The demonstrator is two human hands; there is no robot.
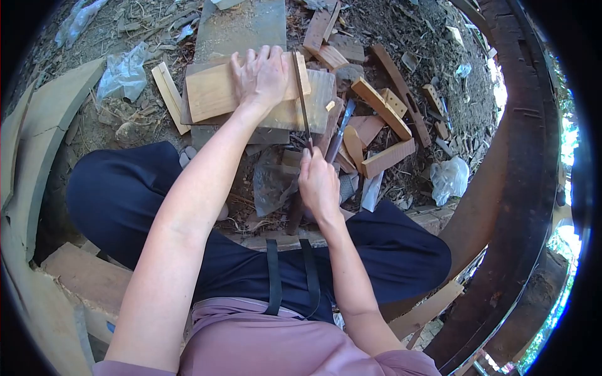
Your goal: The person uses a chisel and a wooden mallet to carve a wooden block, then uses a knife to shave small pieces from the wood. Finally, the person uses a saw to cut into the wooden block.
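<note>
A pale wooden board [210, 94] lies at a slant on a wider worn plank [321, 88]. My left hand [262, 78] presses down on the board, its fingers reaching over the far edge. Closed around a handle, my right hand [318, 185] holds a saw [302, 103]. The thin dark blade points away from me and crosses the board near its right end, where a narrow strip of wood [303, 74] shows on the blade's other side. My fingers hide most of the handle. Just right of the blade lies a chisel [342, 131] with a bluish metal tip.
Several wood offcuts [389, 156] are heaped to the right, near a long slotted piece [401, 94]. Plastic bags [449, 178] lie on the littered soil. A curved wooden piece [47, 144] stands at my left, and a large dark curved beam [523, 156] rises at right.
</note>
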